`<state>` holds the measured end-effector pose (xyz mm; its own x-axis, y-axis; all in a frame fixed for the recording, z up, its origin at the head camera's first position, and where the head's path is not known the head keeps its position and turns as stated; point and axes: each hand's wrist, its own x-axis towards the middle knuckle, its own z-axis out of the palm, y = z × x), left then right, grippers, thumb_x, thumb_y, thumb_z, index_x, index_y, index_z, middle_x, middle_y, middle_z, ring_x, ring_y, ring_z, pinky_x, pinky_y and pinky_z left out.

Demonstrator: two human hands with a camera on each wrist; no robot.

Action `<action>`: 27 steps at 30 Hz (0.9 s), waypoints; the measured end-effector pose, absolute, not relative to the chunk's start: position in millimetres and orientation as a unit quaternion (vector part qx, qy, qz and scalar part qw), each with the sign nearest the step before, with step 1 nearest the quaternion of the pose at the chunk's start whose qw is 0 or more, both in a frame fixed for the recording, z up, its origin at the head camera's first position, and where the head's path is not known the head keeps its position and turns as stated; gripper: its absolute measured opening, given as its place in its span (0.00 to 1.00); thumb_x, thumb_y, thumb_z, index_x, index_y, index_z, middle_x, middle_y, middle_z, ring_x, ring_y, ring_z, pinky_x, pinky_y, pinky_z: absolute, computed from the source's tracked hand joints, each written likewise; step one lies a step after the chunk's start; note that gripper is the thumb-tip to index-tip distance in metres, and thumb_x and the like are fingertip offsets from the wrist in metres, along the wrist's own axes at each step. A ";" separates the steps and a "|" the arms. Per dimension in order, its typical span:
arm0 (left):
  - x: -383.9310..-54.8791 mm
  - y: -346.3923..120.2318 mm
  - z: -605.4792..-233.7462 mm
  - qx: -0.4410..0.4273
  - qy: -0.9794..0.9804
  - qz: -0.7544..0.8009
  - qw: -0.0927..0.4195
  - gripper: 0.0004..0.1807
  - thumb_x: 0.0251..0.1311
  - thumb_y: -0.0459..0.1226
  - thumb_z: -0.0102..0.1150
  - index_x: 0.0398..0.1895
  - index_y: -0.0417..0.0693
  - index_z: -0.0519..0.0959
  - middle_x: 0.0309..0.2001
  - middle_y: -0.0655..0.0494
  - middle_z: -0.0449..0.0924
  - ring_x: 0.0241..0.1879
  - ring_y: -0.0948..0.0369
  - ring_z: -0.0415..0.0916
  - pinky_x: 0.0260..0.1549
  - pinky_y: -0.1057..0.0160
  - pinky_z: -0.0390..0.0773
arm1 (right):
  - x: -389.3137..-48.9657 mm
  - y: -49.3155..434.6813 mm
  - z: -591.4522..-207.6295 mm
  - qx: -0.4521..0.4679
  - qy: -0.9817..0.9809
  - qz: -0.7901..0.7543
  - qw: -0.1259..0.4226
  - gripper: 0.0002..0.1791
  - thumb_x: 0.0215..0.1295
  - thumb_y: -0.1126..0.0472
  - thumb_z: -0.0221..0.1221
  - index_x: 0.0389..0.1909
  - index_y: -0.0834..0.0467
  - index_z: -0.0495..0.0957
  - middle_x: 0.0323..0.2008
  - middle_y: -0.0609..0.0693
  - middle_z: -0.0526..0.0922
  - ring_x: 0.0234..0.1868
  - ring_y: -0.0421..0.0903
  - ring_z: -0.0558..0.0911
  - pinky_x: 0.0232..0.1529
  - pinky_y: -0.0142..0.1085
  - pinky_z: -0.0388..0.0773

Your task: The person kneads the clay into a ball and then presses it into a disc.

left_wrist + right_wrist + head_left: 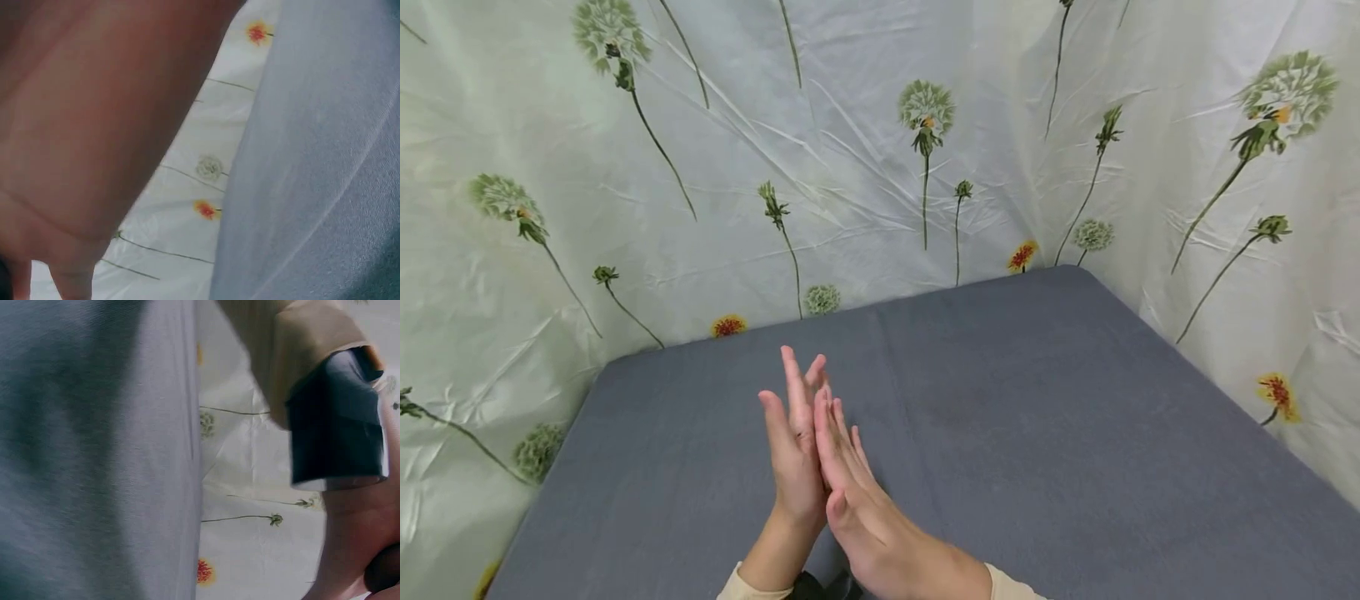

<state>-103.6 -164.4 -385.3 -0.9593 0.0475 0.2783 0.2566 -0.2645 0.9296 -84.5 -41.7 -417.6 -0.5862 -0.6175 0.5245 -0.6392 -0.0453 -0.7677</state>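
Note:
Both hands meet palm to palm above the grey surface in the head view, fingers pointing up and away. The left hand has its fingers straight and a little spread, its thumb held apart. Against it lies the right hand, fingers extended and close together, thumb raised at the near side. No object shows between the palms. A dark band sits round the left wrist in the right wrist view, beside a beige sleeve. Bare skin of a hand fills much of the left wrist view.
A grey cloth-covered table spreads under the hands, with rounded far corners. Behind it and along both sides hangs a pale curtain printed with dandelions and small orange flowers.

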 end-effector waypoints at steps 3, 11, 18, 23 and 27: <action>-107.3 -166.2 -387.7 -0.115 -0.593 -0.796 0.041 0.43 0.70 0.78 0.09 0.84 0.84 0.21 0.89 0.58 0.30 0.87 0.56 0.14 0.81 0.35 0.17 | -90.4 -47.9 -408.1 0.450 -0.704 0.548 0.026 0.37 0.88 0.41 0.15 0.87 0.55 0.24 0.89 0.52 0.25 0.89 0.56 0.28 0.87 0.59 0.27; -103.8 -154.6 -391.7 -0.151 -0.586 -0.796 -0.008 0.43 0.74 0.74 0.07 0.87 0.75 0.24 0.89 0.64 0.23 0.88 0.57 0.19 0.84 0.40 0.21 | -118.8 -49.7 -389.6 0.409 -0.731 0.545 0.029 0.40 0.85 0.33 0.14 0.88 0.47 0.25 0.88 0.41 0.26 0.89 0.46 0.29 0.86 0.64 0.30; -104.0 -158.6 -384.3 -0.147 -0.591 -0.793 0.000 0.38 0.70 0.75 0.02 0.82 0.87 0.21 0.85 0.82 0.21 0.87 0.65 0.17 0.82 0.36 0.18 | -136.5 -56.3 -394.4 0.396 -0.731 0.556 0.009 0.44 0.80 0.27 0.11 0.87 0.46 0.22 0.88 0.41 0.23 0.89 0.50 0.26 0.83 0.69 0.27; -105.2 -173.6 -377.6 -0.126 -0.594 -0.793 0.042 0.40 0.67 0.79 0.04 0.81 0.89 0.20 0.89 0.68 0.28 0.88 0.62 0.23 0.84 0.40 0.23 | -135.7 -66.6 -406.5 0.390 -0.733 0.555 -0.039 0.43 0.79 0.26 0.10 0.86 0.42 0.20 0.87 0.40 0.22 0.88 0.51 0.26 0.83 0.70 0.28; -108.4 -181.2 -374.2 -0.109 -0.590 -0.796 0.082 0.41 0.67 0.80 0.09 0.82 0.91 0.24 0.88 0.65 0.30 0.89 0.59 0.23 0.83 0.36 0.23 | -128.4 -72.3 -411.6 0.400 -0.733 0.547 -0.064 0.42 0.79 0.26 0.09 0.86 0.41 0.19 0.88 0.42 0.22 0.89 0.51 0.26 0.82 0.72 0.30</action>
